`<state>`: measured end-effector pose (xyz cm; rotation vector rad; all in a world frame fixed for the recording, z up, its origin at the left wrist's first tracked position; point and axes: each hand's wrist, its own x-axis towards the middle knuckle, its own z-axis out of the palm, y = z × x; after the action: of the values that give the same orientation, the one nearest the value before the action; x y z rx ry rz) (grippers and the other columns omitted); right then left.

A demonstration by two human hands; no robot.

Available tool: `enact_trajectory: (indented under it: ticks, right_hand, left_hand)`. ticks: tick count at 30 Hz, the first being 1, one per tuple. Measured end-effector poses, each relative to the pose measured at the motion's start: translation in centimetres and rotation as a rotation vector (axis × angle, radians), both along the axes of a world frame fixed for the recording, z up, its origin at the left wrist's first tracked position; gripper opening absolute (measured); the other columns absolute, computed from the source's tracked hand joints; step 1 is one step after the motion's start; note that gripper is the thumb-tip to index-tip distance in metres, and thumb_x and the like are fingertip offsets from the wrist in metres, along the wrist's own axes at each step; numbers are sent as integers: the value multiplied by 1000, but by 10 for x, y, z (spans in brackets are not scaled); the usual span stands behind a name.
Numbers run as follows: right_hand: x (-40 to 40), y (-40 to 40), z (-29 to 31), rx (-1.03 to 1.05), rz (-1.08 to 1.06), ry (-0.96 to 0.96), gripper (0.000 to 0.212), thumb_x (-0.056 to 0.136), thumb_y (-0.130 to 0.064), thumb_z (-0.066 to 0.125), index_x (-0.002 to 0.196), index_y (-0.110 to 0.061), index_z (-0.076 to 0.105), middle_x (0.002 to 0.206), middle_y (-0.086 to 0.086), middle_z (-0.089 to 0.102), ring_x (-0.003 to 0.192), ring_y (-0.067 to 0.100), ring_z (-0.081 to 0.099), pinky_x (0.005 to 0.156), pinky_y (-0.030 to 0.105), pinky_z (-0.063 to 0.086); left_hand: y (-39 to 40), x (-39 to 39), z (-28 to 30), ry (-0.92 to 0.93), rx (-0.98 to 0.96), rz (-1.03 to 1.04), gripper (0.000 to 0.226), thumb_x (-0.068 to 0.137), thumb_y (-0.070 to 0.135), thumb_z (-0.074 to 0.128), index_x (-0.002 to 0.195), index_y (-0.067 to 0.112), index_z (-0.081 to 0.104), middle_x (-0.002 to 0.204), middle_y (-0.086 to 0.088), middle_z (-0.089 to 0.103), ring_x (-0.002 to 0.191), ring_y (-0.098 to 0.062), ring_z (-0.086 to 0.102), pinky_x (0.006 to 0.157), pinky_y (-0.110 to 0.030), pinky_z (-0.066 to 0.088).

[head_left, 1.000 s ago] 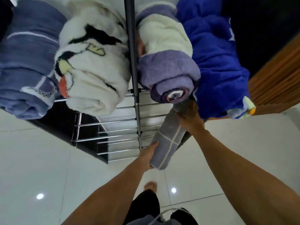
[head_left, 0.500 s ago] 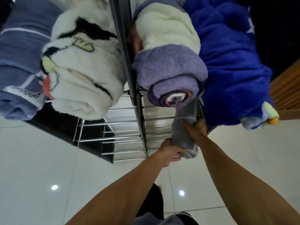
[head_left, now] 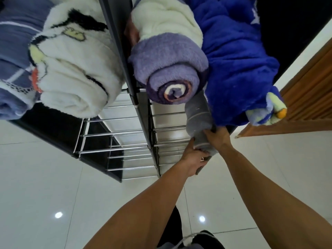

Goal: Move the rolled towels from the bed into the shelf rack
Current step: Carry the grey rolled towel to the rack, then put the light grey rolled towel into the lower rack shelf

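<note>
I stand on a shiny white tile floor with small lights shining in it. A brown wooden door is off to my right. In front of me is the shelf rack, made of silver bars and black posts. Both my hands hold a rolled grey towel. My left hand cups its near end, and my right hand grips its side. The towel pokes into the rack, under a purple roll and beside a big blue roll. A white roll sits further left.
</note>
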<state>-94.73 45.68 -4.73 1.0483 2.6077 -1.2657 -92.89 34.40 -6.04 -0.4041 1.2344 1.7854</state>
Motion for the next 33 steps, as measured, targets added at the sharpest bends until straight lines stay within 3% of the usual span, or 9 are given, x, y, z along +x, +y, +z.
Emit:
enact_trajectory:
  ticks: [3, 8, 11, 13, 15, 20, 25, 30, 33]
  right_hand:
    - [19, 3, -10, 84, 94, 24, 38, 87, -25, 58, 118, -2, 54, 116, 20, 61, 108, 38, 58, 87, 38, 45]
    - [60, 2, 12, 93, 67, 41, 26, 87, -13, 57, 108, 2, 61, 110, 21, 65, 93, 34, 61, 72, 28, 42]
    - [97, 1, 20, 47, -25, 52, 38, 89, -18, 59, 123, 0, 56, 126, 20, 58, 114, 35, 56, 88, 31, 43]
    - [134, 1, 20, -13, -116, 28, 45, 89, -23, 60, 128, -4, 51, 134, 18, 52, 123, 32, 50, 99, 31, 38]
    - [183, -1, 20, -60, -209, 18, 43, 88, -23, 61, 126, -5, 53, 133, 17, 52, 122, 29, 50, 97, 28, 37]
    - [331, -8, 27, -171, -560, 14, 41, 88, -23, 61, 125, -7, 53, 132, 15, 53, 122, 27, 51, 98, 30, 38]
    - [484, -44, 32, -226, -1082, 126, 37, 86, -20, 63, 120, -7, 57, 125, 13, 59, 118, 26, 54, 88, 26, 37]
    - [615, -153, 33, -248, -1551, 230, 35, 83, -14, 66, 116, -6, 60, 118, 11, 61, 108, 25, 56, 86, 30, 41]
    - [682, -248, 38, -286, -1778, 248, 33, 83, -16, 66, 115, -9, 60, 107, 7, 61, 91, 20, 57, 74, 28, 44]
  left_hand:
    - [-5, 7, 7, 120, -73, -50, 74, 91, -5, 53, 145, 38, 29, 131, -6, 54, 113, -25, 59, 85, -39, 47]
    - [-12, 30, 38, 237, -229, -113, 52, 93, 4, 53, 137, 27, 37, 91, 2, 61, 77, -12, 59, 68, -27, 49]
    - [-6, 55, 46, 328, -359, -267, 30, 91, 14, 56, 119, 19, 47, 85, -2, 58, 69, -13, 53, 63, -25, 43]
    - [-1, 78, 49, 367, -438, -375, 31, 89, 20, 60, 118, 19, 50, 94, -5, 60, 72, -13, 55, 62, -24, 43]
    - [3, 105, 52, 383, -472, -500, 33, 87, 24, 62, 118, 17, 55, 100, -3, 61, 75, -13, 59, 64, -25, 47]
    - [27, 184, 75, 518, -429, -894, 14, 89, 29, 61, 97, 18, 58, 94, -2, 62, 78, -15, 61, 67, -26, 47]
    - [47, 290, 108, 748, -298, -1329, 13, 90, 26, 59, 98, 16, 60, 93, -3, 63, 79, -15, 62, 67, -25, 47]
    - [19, 409, 102, 811, -152, -1679, 10, 90, 19, 56, 81, 20, 55, 81, -1, 59, 66, -13, 58, 56, -22, 39]
    - [-27, 486, 95, 800, -95, -1910, 14, 92, 18, 53, 78, 21, 53, 75, 1, 56, 62, -12, 55, 53, -21, 37]
